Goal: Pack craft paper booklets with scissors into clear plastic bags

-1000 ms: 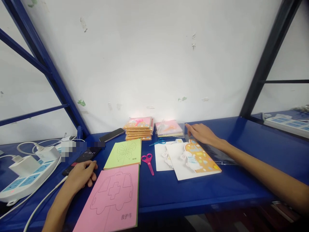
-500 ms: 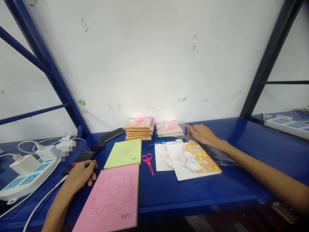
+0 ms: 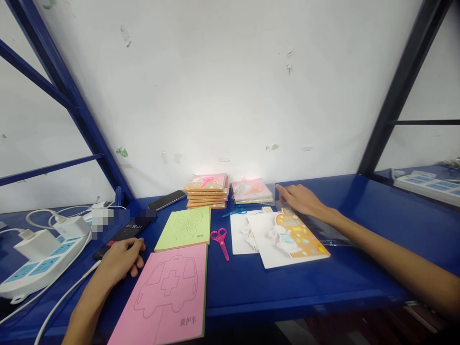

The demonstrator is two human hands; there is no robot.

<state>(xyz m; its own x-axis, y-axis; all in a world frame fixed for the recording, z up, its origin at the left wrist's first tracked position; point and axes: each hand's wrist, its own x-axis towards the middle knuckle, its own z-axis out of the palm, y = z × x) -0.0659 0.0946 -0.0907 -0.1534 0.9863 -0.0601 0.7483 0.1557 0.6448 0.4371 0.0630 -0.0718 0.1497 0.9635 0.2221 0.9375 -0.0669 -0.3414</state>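
Note:
My left hand [image 3: 122, 261] rests on the blue tabletop with its fingers curled, the fingertips on the lower end of a black phone [image 3: 122, 235] that shows a timer. Beside it lies a pink sheet [image 3: 163, 297] with an ambulance outline. My right hand [image 3: 302, 199] lies flat, fingers stretched out, on a clear plastic sleeve [image 3: 319, 230] at the far edge of an orange and white rabbit booklet [image 3: 287, 237]. It holds nothing.
A green butterfly sheet [image 3: 185, 229], pink scissors [image 3: 220, 240] and blue scissors [image 3: 235, 211] lie mid-table. A stack of booklets [image 3: 207, 190] and a bagged pack [image 3: 251, 191] stand by the wall. A second phone [image 3: 167, 200], power strip [image 3: 39, 266] and chargers are at left.
The phone's timer has advanced by one second. Neither hand has moved.

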